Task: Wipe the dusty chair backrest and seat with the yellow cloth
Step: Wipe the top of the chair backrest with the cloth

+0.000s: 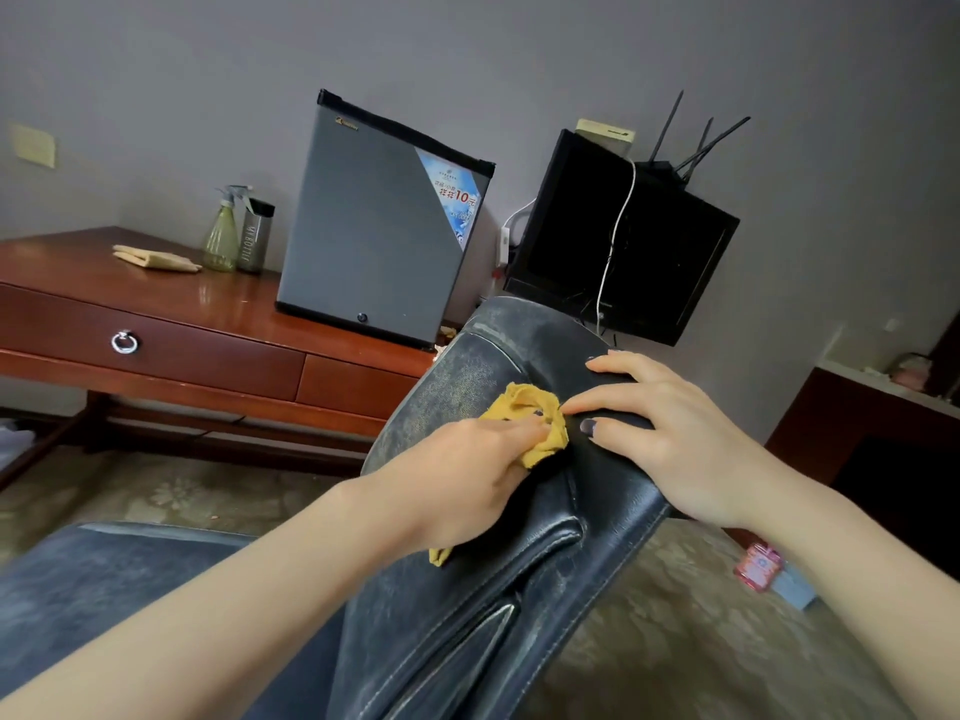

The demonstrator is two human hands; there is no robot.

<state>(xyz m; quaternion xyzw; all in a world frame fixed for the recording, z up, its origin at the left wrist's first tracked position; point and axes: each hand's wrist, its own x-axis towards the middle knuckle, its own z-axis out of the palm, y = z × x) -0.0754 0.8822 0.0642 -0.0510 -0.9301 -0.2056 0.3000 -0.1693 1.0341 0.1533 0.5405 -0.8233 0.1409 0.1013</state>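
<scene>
Head view, left hand (467,475) grips yellow cloth (524,402), lengthwise along backrest (467,366)

Open air over the seat (104,589), left of the backrest (457,371); past its top, mini fridge (363,226) and desk (208,298) block me.

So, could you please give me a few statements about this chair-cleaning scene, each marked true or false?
1. The left hand grips the yellow cloth against the chair backrest. True.
2. The right hand holds a spray bottle. False: it rests on the backrest, holding nothing; the spray bottle stands on the desk.
3. The upper part of the backrest looks grey with dust. True.
4. The mini fridge stands on the floor. False: it stands on the desk.
5. A folded cloth lies on the desk near the spray bottle. True.
</scene>
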